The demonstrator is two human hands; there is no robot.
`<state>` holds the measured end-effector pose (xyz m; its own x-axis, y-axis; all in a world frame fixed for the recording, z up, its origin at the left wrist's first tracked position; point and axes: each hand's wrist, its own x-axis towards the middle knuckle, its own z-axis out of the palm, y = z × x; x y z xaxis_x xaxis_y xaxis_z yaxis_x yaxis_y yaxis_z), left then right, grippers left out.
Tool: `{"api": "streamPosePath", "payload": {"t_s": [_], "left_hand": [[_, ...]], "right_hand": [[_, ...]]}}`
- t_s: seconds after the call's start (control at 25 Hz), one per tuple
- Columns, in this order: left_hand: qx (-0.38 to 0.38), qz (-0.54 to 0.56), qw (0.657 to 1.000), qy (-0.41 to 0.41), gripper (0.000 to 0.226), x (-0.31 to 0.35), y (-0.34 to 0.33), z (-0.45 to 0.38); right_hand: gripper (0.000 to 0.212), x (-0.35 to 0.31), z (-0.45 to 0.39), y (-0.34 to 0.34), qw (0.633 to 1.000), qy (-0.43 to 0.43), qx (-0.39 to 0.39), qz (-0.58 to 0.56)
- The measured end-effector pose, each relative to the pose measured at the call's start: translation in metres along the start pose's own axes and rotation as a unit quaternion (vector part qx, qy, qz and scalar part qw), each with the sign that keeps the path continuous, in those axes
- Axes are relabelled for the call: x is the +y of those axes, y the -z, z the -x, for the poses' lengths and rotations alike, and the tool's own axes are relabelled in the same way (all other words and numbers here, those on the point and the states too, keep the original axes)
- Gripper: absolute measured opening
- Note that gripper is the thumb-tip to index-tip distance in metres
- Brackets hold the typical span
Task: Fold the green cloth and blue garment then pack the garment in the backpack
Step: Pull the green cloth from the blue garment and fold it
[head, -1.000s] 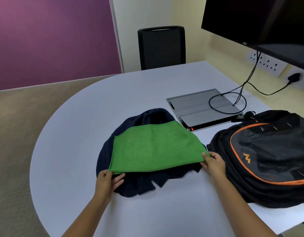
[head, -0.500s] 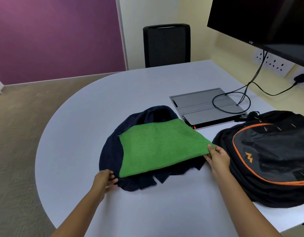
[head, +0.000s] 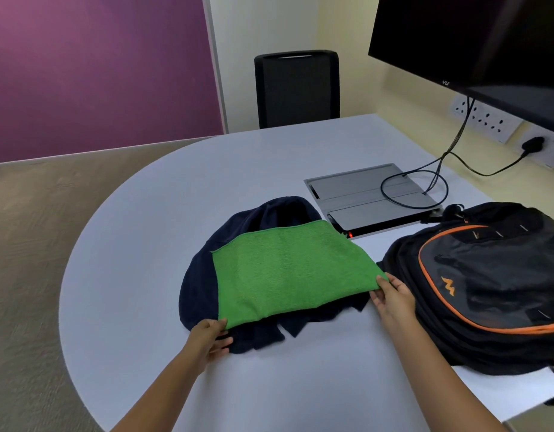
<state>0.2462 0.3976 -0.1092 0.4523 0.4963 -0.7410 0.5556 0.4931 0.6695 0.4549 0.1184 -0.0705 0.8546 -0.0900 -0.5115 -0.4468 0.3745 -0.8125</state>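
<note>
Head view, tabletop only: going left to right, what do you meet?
Left hand → blue garment → green cloth → right hand → backpack.

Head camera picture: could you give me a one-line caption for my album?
Both hands, left and right, pinch the near corners of a green cloth spread over a blue garment, beside a black backpack.
</note>
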Motion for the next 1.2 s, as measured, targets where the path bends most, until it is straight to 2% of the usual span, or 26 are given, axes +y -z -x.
{"api": "streamPosePath", "payload": {"t_s": [0.04,0.12,0.2,0.24,0.32,0.44,0.52,0.56,0.6,0.68,0.72,0.88,1.0,1.08,1.12,1.2], "left_hand": [[0.014,-0.028,0.999,-0.014,0.017,-0.001,0.002,-0.002],[0.095,-0.123,0.984,-0.091,0.017,-0.003,0.005,-0.005],[0.168,-0.214,0.940,-0.204,0.016,0.002,0.000,-0.002],[0.175,-0.249,0.916,-0.261,0.017,0.008,-0.007,0.004],[0.123,-0.296,0.877,-0.358,0.025,0.023,-0.027,0.024],[-0.017,-0.362,0.804,-0.472,0.044,0.046,-0.067,0.061],[-0.048,-0.371,0.768,-0.520,0.055,0.057,-0.092,0.078],[-0.047,-0.354,0.770,-0.529,0.058,0.063,-0.103,0.084],[-0.040,-0.323,0.787,-0.525,0.057,0.068,-0.112,0.090],[-0.009,-0.252,0.832,-0.494,0.045,0.079,-0.124,0.097],[0.009,-0.241,0.841,-0.484,0.037,0.082,-0.128,0.099],[0.017,-0.249,0.838,-0.486,0.027,0.079,-0.127,0.098],[0.023,-0.256,0.838,-0.481,0.025,0.081,-0.122,0.096],[0.011,-0.275,0.828,-0.489,0.021,0.088,-0.119,0.096],[0.004,-0.280,0.822,-0.496,0.018,0.091,-0.117,0.096],[-0.007,-0.272,0.821,-0.502,0.013,0.094,-0.116,0.094]], "right_hand": [[0.015,0.000,0.001,-0.001,1.000,0.005,0.001,-0.001],[0.015,-0.003,0.006,-0.006,1.000,0.024,-0.007,0.008],[0.020,-0.008,0.016,-0.017,0.997,0.055,-0.033,0.038],[0.024,-0.011,0.022,-0.025,0.995,0.070,-0.053,0.057],[0.025,-0.017,0.038,-0.043,0.988,0.091,-0.098,0.081],[0.025,-0.023,0.066,-0.070,0.974,0.109,-0.172,0.096],[0.024,-0.026,0.085,-0.084,0.959,0.132,-0.216,0.127],[0.024,-0.028,0.094,-0.089,0.949,0.144,-0.240,0.143],[0.025,-0.028,0.100,-0.093,0.937,0.157,-0.268,0.160],[0.029,-0.025,0.109,-0.095,0.909,0.184,-0.316,0.201],[0.030,-0.024,0.111,-0.094,0.899,0.195,-0.328,0.217],[0.027,-0.025,0.108,-0.084,0.877,0.223,-0.353,0.239],[0.045,-0.031,0.101,-0.077,0.801,0.299,-0.387,0.346],[0.049,-0.034,0.098,-0.078,0.757,0.331,-0.393,0.405],[0.044,-0.034,0.097,-0.079,0.750,0.349,-0.379,0.416],[0.028,-0.034,0.097,-0.082,0.766,0.383,-0.328,0.400]]}}
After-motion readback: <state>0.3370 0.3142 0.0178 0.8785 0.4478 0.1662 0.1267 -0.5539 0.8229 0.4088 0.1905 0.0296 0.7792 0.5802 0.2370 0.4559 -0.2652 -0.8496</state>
